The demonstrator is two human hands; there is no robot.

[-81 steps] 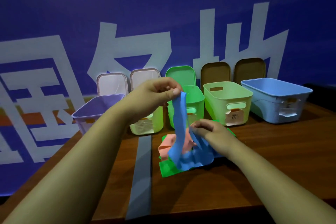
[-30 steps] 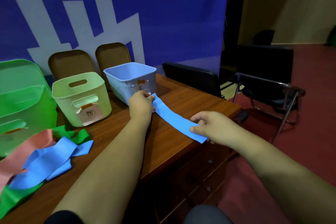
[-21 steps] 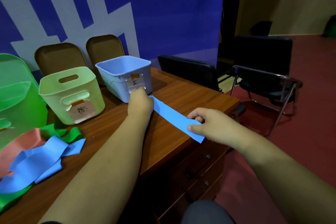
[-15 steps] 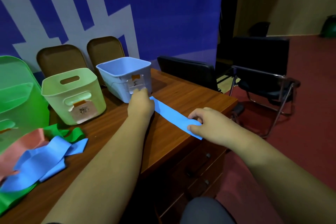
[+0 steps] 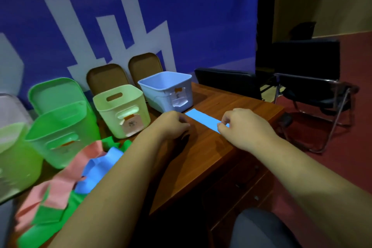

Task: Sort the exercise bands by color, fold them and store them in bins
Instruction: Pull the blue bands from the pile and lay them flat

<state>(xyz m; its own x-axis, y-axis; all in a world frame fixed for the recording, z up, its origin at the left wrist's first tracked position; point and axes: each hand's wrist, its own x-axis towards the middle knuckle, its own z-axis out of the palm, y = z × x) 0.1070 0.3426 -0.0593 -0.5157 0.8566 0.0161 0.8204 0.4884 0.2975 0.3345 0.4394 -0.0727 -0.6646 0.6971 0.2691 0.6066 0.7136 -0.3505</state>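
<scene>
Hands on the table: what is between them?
In the head view, the blue band lies flat on the wooden table between the left hand and the right hand, which pinches its near end.

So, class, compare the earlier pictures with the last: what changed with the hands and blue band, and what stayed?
The blue band was pulled from the pile and laid flat before the blue bin. The left hand has slid back from its far end; the right hand still pinches the near end. The bins and pile stayed put.
</scene>
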